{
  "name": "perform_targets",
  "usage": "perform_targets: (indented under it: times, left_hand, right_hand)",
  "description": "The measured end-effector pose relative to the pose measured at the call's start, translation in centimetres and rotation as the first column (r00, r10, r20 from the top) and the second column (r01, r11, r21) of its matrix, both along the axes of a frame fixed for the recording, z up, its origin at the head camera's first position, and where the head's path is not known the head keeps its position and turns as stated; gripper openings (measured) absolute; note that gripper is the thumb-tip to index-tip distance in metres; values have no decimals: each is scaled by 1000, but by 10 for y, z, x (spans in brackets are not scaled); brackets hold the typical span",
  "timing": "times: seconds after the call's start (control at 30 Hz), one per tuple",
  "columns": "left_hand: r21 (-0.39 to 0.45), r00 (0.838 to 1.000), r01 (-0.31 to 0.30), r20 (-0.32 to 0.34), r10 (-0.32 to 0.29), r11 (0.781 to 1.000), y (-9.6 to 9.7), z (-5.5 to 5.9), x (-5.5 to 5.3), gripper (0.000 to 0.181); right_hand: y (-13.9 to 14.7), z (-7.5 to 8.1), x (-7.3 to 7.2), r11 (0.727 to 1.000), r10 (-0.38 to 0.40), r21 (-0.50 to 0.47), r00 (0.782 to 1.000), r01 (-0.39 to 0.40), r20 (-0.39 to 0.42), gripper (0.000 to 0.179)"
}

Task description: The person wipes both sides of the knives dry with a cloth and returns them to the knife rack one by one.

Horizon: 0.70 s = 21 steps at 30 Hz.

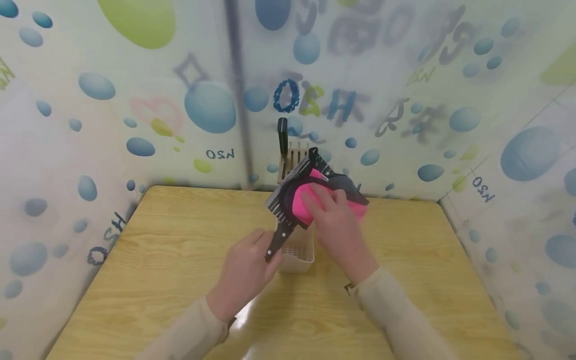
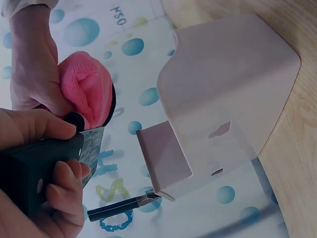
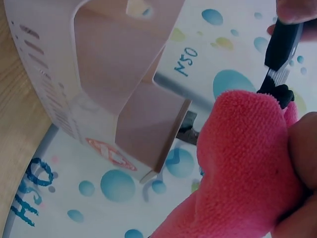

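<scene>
My left hand [image 1: 245, 272] grips the black riveted handle [image 1: 281, 238] of a broad-bladed kitchen knife, held tilted above the table. Its metal blade [image 2: 93, 148] points up and away, mostly covered by a cloth in the head view. That cloth [image 1: 302, 204] is fluffy and pink with a dark side, and my right hand [image 1: 339, 232] holds it bunched against the blade. Directly behind and below both hands stands a pale plastic knife holder [image 1: 297, 264], partly hidden by the knife and cloth. Another knife [image 1: 282, 137] stands in the holder, its black handle up.
The wood-grain table [image 1: 180, 240] reaches back to a wall [image 1: 180, 125] patterned with blue and green spots and lettering. More patterned wall rises along the left and right sides. The holder stands near the table's back middle.
</scene>
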<state>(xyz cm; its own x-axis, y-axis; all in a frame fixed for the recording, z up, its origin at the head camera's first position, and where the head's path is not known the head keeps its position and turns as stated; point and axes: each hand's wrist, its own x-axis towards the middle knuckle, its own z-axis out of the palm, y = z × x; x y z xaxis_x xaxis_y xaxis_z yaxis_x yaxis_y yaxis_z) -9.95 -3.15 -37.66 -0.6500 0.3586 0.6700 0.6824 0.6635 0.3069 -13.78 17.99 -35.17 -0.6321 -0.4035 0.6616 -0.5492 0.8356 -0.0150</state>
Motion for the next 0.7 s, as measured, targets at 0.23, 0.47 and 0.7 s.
perform_targets:
  times: [0.23,0.47,0.7]
  left_hand:
    - [-5,1000,-17,5,17,1000,1,2,-2,18]
    - [-42,1000,-8,-4,8,999,0,5,-2,15]
    - [-81,1000,1,-3,-1,997,0,6,0,17]
  right_hand:
    - [-8,1,8,997,34,66,999,-37,42,61]
    - [-10,12,5,996,-17,87,996,10,87,65]
    - [-13,21,1,991,-62,127,992,48,112,66]
